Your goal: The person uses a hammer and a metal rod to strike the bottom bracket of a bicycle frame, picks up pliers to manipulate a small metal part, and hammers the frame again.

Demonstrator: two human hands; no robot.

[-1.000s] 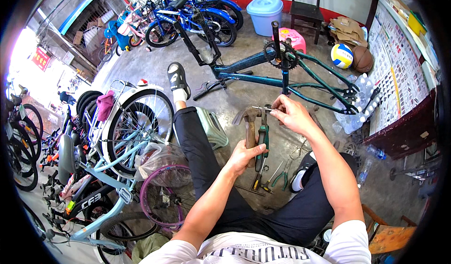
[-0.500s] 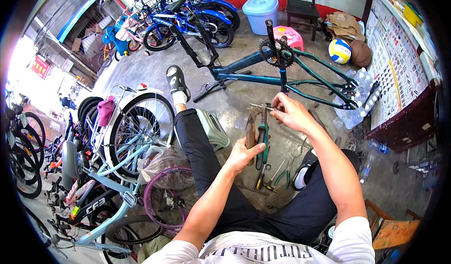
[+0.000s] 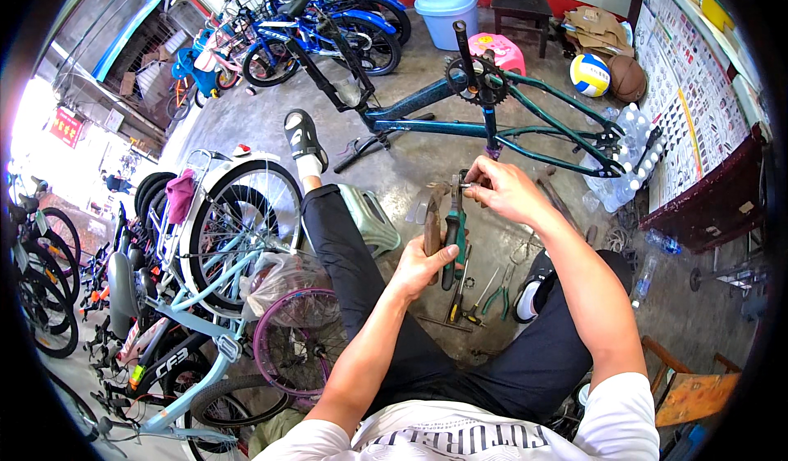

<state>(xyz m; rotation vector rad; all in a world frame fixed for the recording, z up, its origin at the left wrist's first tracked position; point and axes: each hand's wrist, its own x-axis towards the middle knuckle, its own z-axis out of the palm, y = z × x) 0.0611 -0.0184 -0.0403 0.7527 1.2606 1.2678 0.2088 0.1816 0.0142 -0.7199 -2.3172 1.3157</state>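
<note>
Hammer (image 3: 432, 233) blurrier now, w/ pliers (image 3: 456, 217) in L fingers (image 3: 444, 255).

Well behind the left fingers (image 3: 443, 253) and the right fingers (image 3: 483, 183), we see a white T-shirt (image 3: 386, 430) with large dark block lettering (image 3: 525, 436) and smaller print on the side toward the fingers. We note its plain white left sleeve (image 3: 304, 440) and right sleeve (image 3: 620, 418), short enough to leave the forearms (image 3: 587, 305) bare. Between shirt and fingers we find plain black trousers (image 3: 492, 389). Beyond the left fingers, farther left, we see a white sock (image 3: 309, 165) and a black left shoe (image 3: 302, 135) with a pale mark. Right of the left fingers, the right shoe (image 3: 539, 267) seems black too, though we see it only partly.
</note>
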